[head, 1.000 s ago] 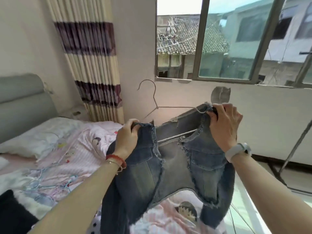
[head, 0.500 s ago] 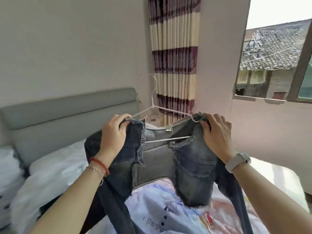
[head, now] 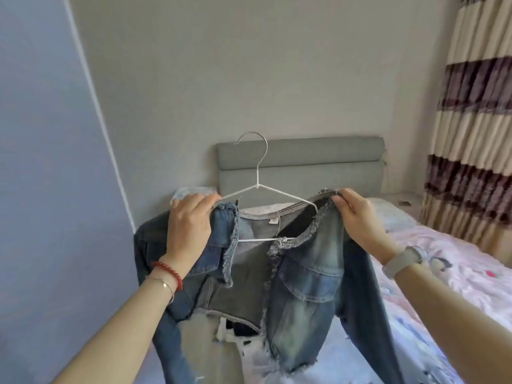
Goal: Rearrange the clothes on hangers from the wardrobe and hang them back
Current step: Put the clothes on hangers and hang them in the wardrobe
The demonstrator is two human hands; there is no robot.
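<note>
- Denim jacket (head: 302, 275) on a white wire hanger (head: 259, 189), held up in the air over the near end of the bed (head: 443, 261), front open towards the camera.
- Frayed, fringed edges down both front panels and along the hem; faded wash on the panel on the right side of the view.
- Sleeves hanging down on both sides, one below each forearm.
- Hanger hook upright, seen against the grey padded headboard (head: 318, 159); crossbar showing across the open neck of the jacket.
- Left hand (head: 189, 225) clamped on one shoulder of the jacket, fingers curled over the denim at the hanger's end; red bead bracelet (head: 169, 270) and thin chain on that wrist.
- Right hand (head: 360, 220) gripping the other shoulder, fingertips pinching the fabric over the other end of the wire; pale watch (head: 401, 261) on that wrist.
- Hands well apart, one at each shoulder.
- Pink patterned bedding across the bed, white cloth below the jacket's hem.
- Striped cream and dark purple curtain (head: 476, 128) at far right, beside the bed.
- Flat bluish panel (head: 50, 189) filling the left edge of the view, plain wall behind the headboard.
</note>
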